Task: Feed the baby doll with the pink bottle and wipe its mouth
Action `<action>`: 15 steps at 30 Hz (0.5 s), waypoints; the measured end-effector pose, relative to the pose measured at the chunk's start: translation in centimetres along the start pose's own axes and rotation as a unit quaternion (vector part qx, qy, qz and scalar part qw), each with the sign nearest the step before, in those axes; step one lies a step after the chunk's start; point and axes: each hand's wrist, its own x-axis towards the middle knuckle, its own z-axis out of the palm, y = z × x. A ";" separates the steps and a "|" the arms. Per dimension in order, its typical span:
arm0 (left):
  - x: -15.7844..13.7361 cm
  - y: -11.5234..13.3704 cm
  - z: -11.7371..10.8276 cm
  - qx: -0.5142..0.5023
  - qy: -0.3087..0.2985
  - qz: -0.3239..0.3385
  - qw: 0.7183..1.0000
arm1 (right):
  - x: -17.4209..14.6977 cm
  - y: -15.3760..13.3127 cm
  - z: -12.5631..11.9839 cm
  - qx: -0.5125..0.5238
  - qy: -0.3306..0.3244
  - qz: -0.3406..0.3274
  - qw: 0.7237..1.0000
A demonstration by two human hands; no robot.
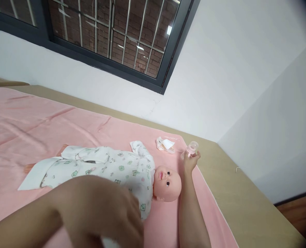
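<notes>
A baby doll lies on its back on a pink blanket, wearing a white printed outfit. Beyond its head, my right hand is closed round a small clear baby bottle with a pinkish collar and a see-through cap. My left hand is close to the camera, in front of the doll's body, slightly blurred. Its fingers curl downward, and their tips are hidden. Something white shows at the bottom edge beneath that hand, too little of it to name.
A clear plastic packet with a white piece on it lies on the blanket near the bottle. The blanket covers part of a wooden tabletop. White walls and a dark-framed barred window stand behind.
</notes>
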 end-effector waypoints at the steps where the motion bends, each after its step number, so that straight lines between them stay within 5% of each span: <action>1: 0.3 -0.3 -1.1 -0.057 -0.031 -0.012 0.998 | 0.2 -0.5 -0.1 0.003 0.005 -0.005 1.000; 3: 0.6 -1.2 -2.6 -0.127 -0.028 -0.062 0.990 | 0.7 -2.0 -0.5 0.010 0.013 -0.017 1.000; 7: 0.0 -3.3 -2.5 -0.112 0.078 -0.196 0.971 | 1.3 -6.2 -1.5 0.054 -0.020 -0.053 0.997; 11: -0.8 -5.4 -1.3 -0.047 0.180 -0.321 0.929 | 0.4 -10.8 -2.5 0.104 -0.123 -0.073 0.984; 15: -0.8 -6.5 -0.7 -0.053 0.281 -0.362 0.887 | -2.4 -15.1 -3.3 0.137 -0.248 -0.081 0.956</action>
